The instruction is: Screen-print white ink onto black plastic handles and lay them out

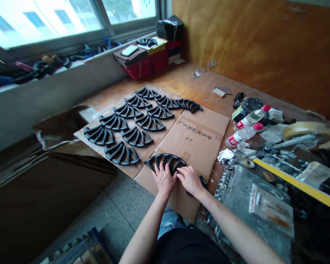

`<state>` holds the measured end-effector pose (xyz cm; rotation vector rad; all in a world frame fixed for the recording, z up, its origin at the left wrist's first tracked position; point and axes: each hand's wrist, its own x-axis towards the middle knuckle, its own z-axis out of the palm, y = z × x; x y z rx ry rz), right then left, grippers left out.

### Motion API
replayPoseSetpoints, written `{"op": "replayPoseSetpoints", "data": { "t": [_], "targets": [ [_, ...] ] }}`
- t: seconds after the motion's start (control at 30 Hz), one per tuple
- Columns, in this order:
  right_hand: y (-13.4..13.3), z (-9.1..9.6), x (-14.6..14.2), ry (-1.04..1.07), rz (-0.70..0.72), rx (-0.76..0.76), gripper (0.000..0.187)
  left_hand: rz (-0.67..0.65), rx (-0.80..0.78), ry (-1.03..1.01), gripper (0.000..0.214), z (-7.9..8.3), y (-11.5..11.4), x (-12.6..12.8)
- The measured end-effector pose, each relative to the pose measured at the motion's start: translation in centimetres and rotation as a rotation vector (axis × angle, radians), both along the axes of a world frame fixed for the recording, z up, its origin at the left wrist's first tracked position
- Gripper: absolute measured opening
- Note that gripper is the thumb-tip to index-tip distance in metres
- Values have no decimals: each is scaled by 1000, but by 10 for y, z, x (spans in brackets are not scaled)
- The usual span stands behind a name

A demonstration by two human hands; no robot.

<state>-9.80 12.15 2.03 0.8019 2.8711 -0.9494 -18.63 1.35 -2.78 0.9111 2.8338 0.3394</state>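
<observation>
A black fan-shaped part point(165, 158) with curved ribs lies on the flattened cardboard point(198, 146) close to my body. My left hand point(164, 178) rests over its lower edge, fingers spread and lying on the ribs. From the right, my right hand point(191, 179) reaches the part's lower right end with bent fingers closed at its edge; the fingertips are partly hidden. Beside my right wrist a small black piece point(203, 181) shows, partly covered by the arm. Several like black fans point(122, 153) are laid out in rows farther left on the cardboard.
To the right stand two bottles with pink caps point(257, 126), a tape roll point(305, 132), a yellow-edged strip point(297, 183) and a grey sheet point(242, 194) among clutter. Stacked boxes point(139, 68) stand at the back by the window. An open carton point(71, 157) is at the left.
</observation>
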Motion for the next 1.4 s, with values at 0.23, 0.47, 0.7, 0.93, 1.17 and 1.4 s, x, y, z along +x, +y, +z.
{"op": "replayPoseSetpoints", "data": {
  "t": [0.23,0.47,0.7,0.93,1.17,1.4],
  "targets": [
    [14,17,17,198,-142,-45,28,-83,75,68,55,-1,11,-20],
    [40,16,29,261,-345,2,29,-385,196,12,60,14,155,-92],
    [64,-21,9,238,-440,67,32,-489,159,-12,53,13,284,-152],
    [69,-28,-14,204,-438,53,34,-266,153,33,57,-9,302,-166],
    [44,0,14,241,-478,-40,34,-359,439,85,65,-37,263,-145],
    [31,44,116,317,-620,75,22,-328,380,27,71,-37,222,-133]
  ]
}}
